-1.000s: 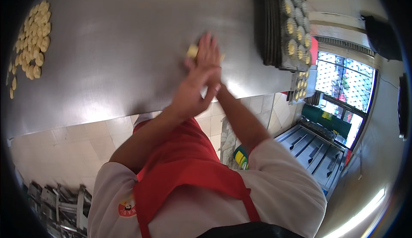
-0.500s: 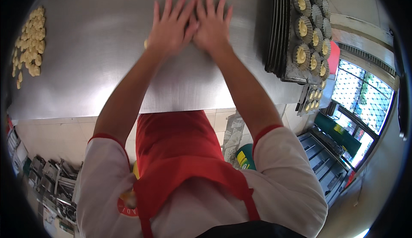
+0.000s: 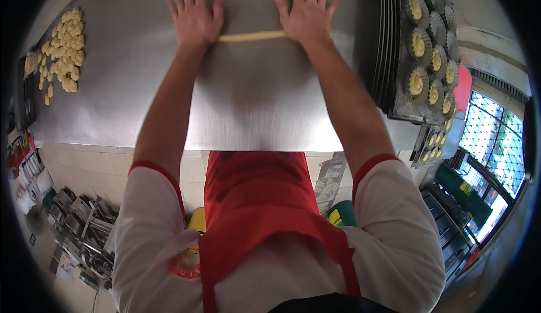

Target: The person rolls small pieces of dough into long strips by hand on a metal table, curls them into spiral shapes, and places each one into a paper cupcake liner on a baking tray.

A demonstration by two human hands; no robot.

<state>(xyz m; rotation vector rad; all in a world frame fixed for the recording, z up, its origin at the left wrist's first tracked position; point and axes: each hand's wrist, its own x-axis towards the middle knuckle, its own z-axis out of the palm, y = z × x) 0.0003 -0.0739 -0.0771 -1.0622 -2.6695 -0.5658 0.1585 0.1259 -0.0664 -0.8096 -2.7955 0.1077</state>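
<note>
A thin, pale yellow dough rope (image 3: 252,36) runs crosswise on the steel worktable (image 3: 112,110) between my hands. My left hand (image 3: 195,21) lies palm down near the rope's left end, fingers spread. At the other end my right hand (image 3: 307,20) also rests flat, its fingers apart and its thumb pointing inward. Each palm hides the end of the rope beneath it. A heap of small dough pieces (image 3: 67,48) sits on the table at the far left.
To the right stand stacked dark trays (image 3: 385,42); fluted metal tins (image 3: 417,82) with coiled dough sit on top. A smaller group of filled tins (image 3: 434,144) is beyond the table's right edge. My red apron (image 3: 259,189) is close to the table's front edge.
My hands have moved apart from the middle, left and right. The long dough rope now shows between them; earlier they touched and covered it. The whole view has shifted slightly.
</note>
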